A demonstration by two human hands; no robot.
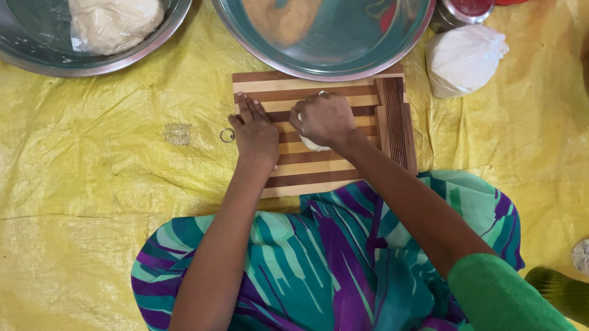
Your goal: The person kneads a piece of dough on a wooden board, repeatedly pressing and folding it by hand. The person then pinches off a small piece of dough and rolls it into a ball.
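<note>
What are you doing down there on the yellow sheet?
A person sits on a yellow sheet with a striped wooden board in front. The right hand is curled over a small lump of dough on the board, and the left hand lies flat beside it. A bigger dough ball waits in a steel bowl, next to an empty steel plate.

A small pale lump of dough point(312, 143) lies on the striped wooden board point(325, 165), near its middle and a little toward the right edge, mostly hidden, with only its lower rim showing. The board, banded in light and dark wood, lies flat, its far edge tucked under a steel bowl's rim.
</note>
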